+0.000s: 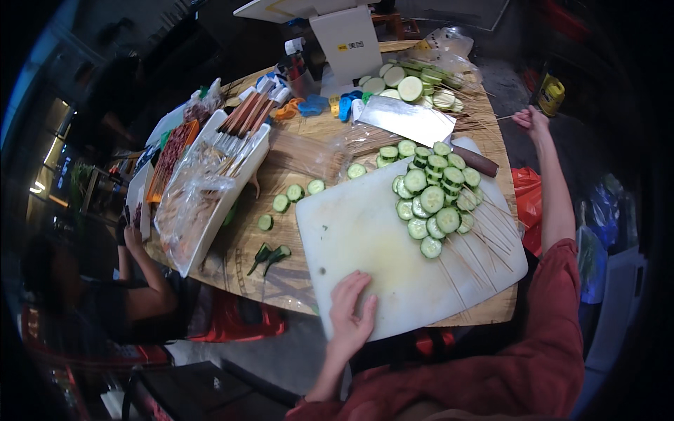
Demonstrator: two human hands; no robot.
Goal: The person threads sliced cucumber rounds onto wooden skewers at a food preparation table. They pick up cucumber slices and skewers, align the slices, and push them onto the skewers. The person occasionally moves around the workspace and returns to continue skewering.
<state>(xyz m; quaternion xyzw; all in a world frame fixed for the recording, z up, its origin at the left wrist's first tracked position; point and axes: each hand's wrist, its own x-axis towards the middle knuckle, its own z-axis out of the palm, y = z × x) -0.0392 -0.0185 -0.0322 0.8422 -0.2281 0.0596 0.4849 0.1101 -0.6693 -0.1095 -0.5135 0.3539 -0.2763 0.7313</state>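
My left hand (350, 308) rests on the near left edge of a white plastic cutting board (379, 258), thumb apart from the fingers and nothing in it. Out past the table's right edge, my right hand (532, 121) pinches a thin bamboo skewer (504, 117). Skewered cucumber slices (432, 199) lie heaped on the board's right half, their sticks pointing toward its right and near edges. Behind the heap, a cleaver (405, 118) lies with its blade on the left and its dark wooden handle (476, 160) at the board's far right corner.
Loose cucumber slices (281, 203) and cucumber ends (276, 254) lie left of the board. Bagged skewers (305, 152) and pale green squash slices (410, 88) lie farther back. A white tray (208, 237) of bagged skewered food stands left. Another person's hands (131, 234) work beyond it.
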